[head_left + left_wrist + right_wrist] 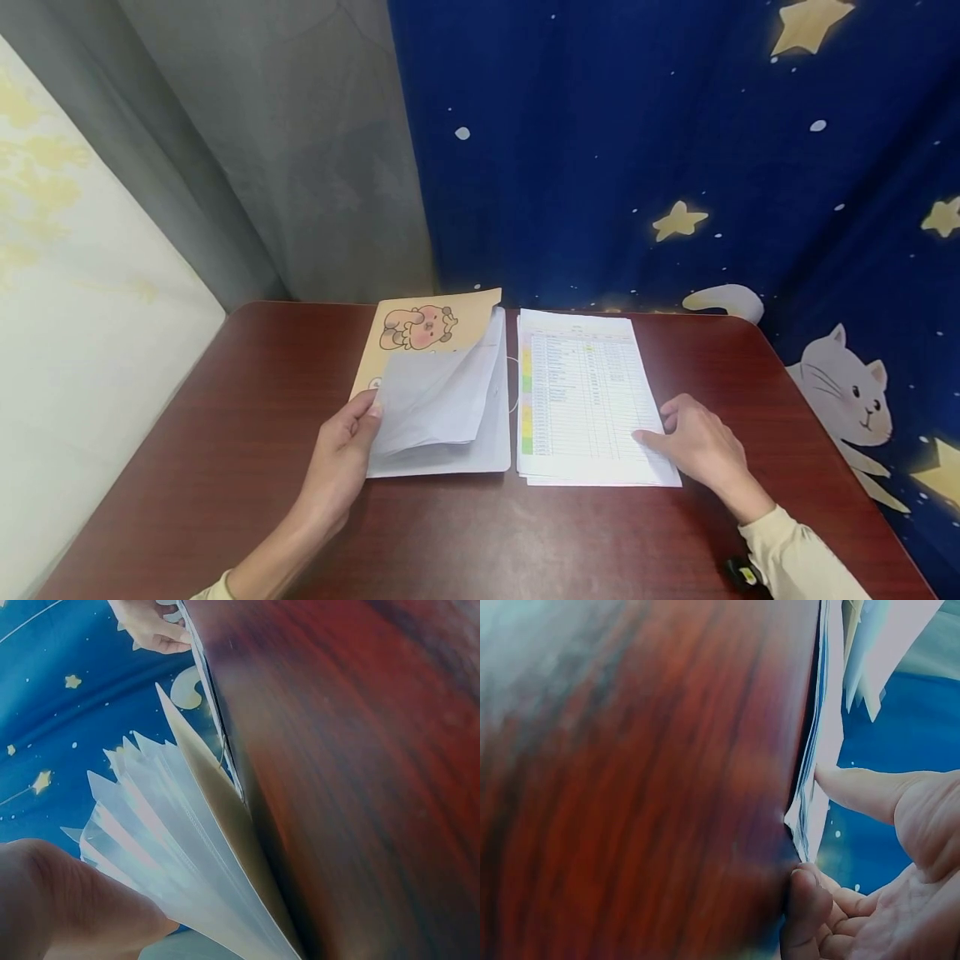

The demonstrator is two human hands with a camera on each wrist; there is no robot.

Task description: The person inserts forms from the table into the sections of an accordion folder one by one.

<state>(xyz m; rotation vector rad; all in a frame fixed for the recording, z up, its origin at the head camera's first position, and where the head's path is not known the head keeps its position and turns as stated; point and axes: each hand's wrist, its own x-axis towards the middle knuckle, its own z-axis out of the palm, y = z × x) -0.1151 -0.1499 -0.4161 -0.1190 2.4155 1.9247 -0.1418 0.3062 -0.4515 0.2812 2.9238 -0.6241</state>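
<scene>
A display folder [367, 367] with a tan cover bearing a cartoon bear lies open on the table, left of a stack of printed papers [592, 392]. My left hand [337, 458] pinches the folder's left edge, its thumb over the pages. The left wrist view shows several clear pockets [165, 795] fanned out above the tan cover. My right hand [701, 442] is at the papers' right edge, the thumb lying on the top sheet and the curled fingers against the side. The top sheet carries a table with yellow and green cells.
The brown wooden table [480, 542] ends at a dark blue curtain [585, 167] with stars and a cat. A white wall [75, 292] and grey curtain [300, 167] stand at the left. Near the right sleeve is a small black object [740, 573].
</scene>
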